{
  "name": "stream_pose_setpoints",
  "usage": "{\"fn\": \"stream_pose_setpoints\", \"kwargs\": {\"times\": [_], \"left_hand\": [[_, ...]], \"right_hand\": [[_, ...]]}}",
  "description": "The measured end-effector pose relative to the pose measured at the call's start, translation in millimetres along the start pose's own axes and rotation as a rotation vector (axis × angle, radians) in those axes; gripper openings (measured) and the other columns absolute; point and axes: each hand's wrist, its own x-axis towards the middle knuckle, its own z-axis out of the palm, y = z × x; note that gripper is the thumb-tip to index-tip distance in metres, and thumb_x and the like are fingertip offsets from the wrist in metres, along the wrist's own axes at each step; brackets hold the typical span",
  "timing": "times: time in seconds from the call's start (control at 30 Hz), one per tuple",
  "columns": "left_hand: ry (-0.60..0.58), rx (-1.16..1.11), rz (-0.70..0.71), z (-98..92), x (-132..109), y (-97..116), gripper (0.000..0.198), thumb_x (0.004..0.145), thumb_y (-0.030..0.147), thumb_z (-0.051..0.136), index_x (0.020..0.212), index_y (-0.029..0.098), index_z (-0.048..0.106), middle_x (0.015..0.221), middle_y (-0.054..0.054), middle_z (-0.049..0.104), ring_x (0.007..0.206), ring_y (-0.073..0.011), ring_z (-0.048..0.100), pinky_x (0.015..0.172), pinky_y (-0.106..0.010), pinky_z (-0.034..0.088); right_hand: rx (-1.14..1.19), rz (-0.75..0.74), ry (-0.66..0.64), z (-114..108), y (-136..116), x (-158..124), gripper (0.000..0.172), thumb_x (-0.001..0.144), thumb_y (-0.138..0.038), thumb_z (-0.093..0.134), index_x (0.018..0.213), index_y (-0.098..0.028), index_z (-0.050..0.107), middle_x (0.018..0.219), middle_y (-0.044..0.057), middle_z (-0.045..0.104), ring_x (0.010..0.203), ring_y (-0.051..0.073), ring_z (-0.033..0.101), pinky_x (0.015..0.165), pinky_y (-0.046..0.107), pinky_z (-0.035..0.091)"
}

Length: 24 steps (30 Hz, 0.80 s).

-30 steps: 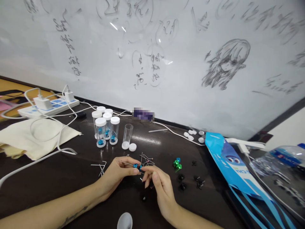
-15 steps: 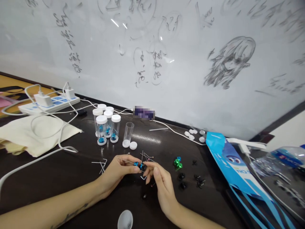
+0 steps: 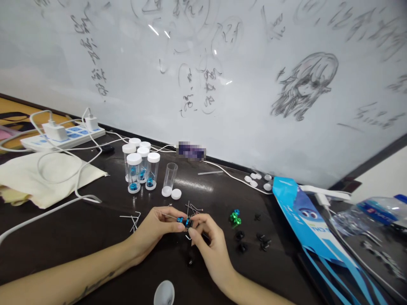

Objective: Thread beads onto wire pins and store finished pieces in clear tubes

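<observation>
My left hand pinches a thin metal pin that carries small blue beads. My right hand meets it from the right, fingers pinched on a small dark piece at the pin's tip. Both hands hover just above the dark table. A loose pile of metal pins lies just behind them. Green and blue beads and several black pieces lie to the right. An open clear vial stands beside its white cap.
Several capped vials with blue beads stand at the back left. A cream cloth, white cables and a power strip lie far left. A blue bag and a plastic bottle are at right. A whiteboard rises behind.
My right hand's fingers have closed in tighter on the pin's tip beside the blue beads. The left hand stays almost still. The view has shifted slightly.
</observation>
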Motion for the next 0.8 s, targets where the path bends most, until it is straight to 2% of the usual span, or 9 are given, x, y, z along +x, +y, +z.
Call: {"fn": "stream_pose_setpoints", "kwargs": {"times": [0.1, 0.23, 0.4, 0.6, 0.73, 0.8], "left_hand": [[-0.008, 0.047, 0.018, -0.2, -0.1, -0.5, 0.020, 0.062, 0.016, 0.085, 0.081, 0.018, 0.079, 0.077, -0.003, 0.076, 0.074, -0.0167, 0.067, 0.074, -0.026, 0.049], [-0.010, 0.069, 0.022, 0.2, -0.7, 0.1, 0.020, 0.061, 0.015, 0.086, 0.079, 0.018, 0.079, 0.076, -0.002, 0.074, 0.074, -0.0175, 0.067, 0.073, -0.025, 0.049], [-0.006, 0.071, 0.014, 0.2, -1.3, 0.2, 0.019, 0.062, 0.016, 0.085, 0.080, 0.018, 0.079, 0.079, -0.004, 0.075, 0.077, -0.0193, 0.067, 0.076, -0.027, 0.049], [-0.017, 0.040, 0.002, 1.1, -1.1, 0.8, 0.019, 0.062, 0.014, 0.085, 0.080, 0.018, 0.079, 0.076, -0.002, 0.075, 0.074, -0.0158, 0.067, 0.075, -0.025, 0.048], [-0.012, 0.021, 0.004, 2.0, -1.9, 1.8, 0.019, 0.063, 0.015, 0.085, 0.080, 0.018, 0.079, 0.077, -0.003, 0.075, 0.075, -0.0160, 0.066, 0.074, -0.025, 0.048], [-0.006, 0.019, 0.003, 2.2, -2.5, 2.3, 0.019, 0.062, 0.014, 0.085, 0.080, 0.017, 0.079, 0.077, -0.003, 0.075, 0.075, -0.0160, 0.066, 0.074, -0.024, 0.048]], "right_hand": [[-0.052, -0.006, 0.002, -0.3, -1.5, 0.8, 0.016, 0.089, -0.034, 0.063, 0.092, -0.019, 0.062, 0.069, -0.003, 0.057, 0.064, 0.014, 0.054, 0.066, 0.026, 0.043], [-0.054, 0.016, -0.033, -0.8, -2.5, 1.1, 0.025, 0.094, -0.037, 0.056, 0.079, -0.018, 0.061, 0.064, -0.003, 0.053, 0.063, 0.013, 0.052, 0.063, 0.025, 0.041], [0.016, -0.002, -0.009, -0.1, -1.4, 0.2, 0.021, 0.093, -0.038, 0.056, 0.101, -0.019, 0.060, 0.078, -0.001, 0.058, 0.065, 0.013, 0.057, 0.065, 0.026, 0.045], [-0.059, 0.015, -0.034, -0.8, -2.9, 0.5, 0.025, 0.096, -0.038, 0.052, 0.086, -0.018, 0.063, 0.066, -0.002, 0.055, 0.064, 0.013, 0.054, 0.064, 0.025, 0.041], [0.011, 0.014, -0.021, -0.7, -3.0, 0.0, 0.019, 0.094, -0.036, 0.055, 0.101, -0.020, 0.060, 0.077, -0.001, 0.058, 0.066, 0.013, 0.057, 0.065, 0.025, 0.044], [-0.007, -0.002, -0.022, -0.4, -2.7, -0.3, 0.017, 0.092, -0.034, 0.059, 0.102, -0.020, 0.060, 0.078, -0.001, 0.059, 0.067, 0.014, 0.057, 0.067, 0.025, 0.045]]}}
